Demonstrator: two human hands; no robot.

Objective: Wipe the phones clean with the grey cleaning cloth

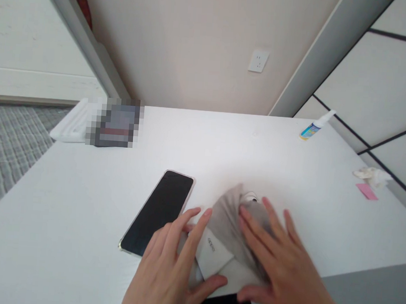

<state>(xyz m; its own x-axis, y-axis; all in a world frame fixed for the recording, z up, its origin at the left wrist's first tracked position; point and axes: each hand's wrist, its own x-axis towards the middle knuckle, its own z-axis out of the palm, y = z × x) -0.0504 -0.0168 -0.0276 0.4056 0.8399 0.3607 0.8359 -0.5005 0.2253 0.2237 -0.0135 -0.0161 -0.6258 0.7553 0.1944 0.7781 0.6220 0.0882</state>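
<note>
A light grey cloth pouch (228,216) lies bunched on the white table. On it is a white block marked OPPO (213,252), its lower edge resting over a pale flap. My left hand (171,261) has the index finger and thumb on two sides of this block. My right hand (279,254) rests on the right part of the pouch with its fingers spread out. A small white rounded piece with a dark spot (250,197) sticks out at the pouch's far end; I cannot tell what it is. The palms hide part of the pouch.
A black-screened smartphone (159,211) lies left of the pouch. At the back left are a white item (71,124) and a blurred dark object (117,125). A small bottle (316,126), a crumpled tissue (373,175) and a pink slip (367,191) lie to the right.
</note>
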